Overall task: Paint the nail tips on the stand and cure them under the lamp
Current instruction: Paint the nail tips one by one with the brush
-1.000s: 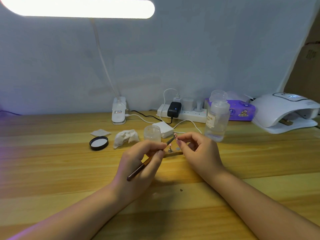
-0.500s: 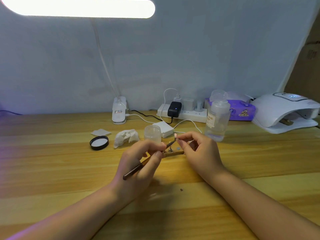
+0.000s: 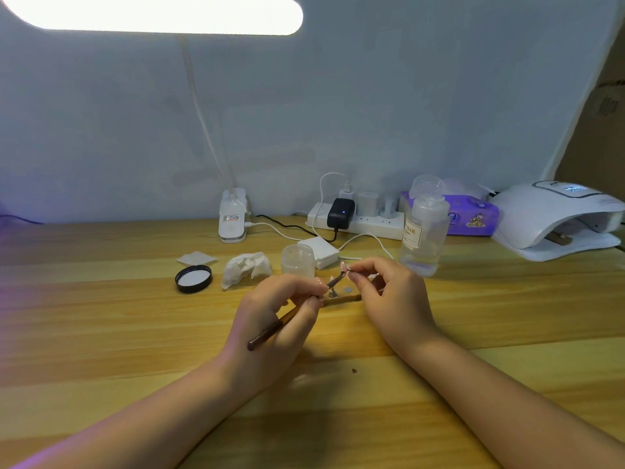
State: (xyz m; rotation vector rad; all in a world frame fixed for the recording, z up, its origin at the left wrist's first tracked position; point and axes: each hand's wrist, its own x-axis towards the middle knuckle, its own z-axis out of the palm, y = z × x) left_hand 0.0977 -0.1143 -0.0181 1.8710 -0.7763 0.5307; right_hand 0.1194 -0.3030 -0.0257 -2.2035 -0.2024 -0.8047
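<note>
Nail tip [image 3: 343, 265] sits pinched in the right hand [image 3: 394, 299], just above the wooden stand [image 3: 341, 298] mid-bench. Left hand [image 3: 270, 324] grips the brush [image 3: 287, 318], bristles touching the tip. Jar [image 3: 297, 260] and bottle [image 3: 422, 238] crowd close behind; curing lamp [image 3: 554, 218] far right; bare bench [image 3: 101, 333] wide open left.

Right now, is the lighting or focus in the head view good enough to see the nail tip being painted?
Head view: the desk lamp blows out to white at top, with purple flare at the left edge; wide-angle bending shows at the borders. The brush in the left hand reads clearly; the nail tip pinched by the right hand is tiny and soft, so paint coverage cannot be judged.
</note>
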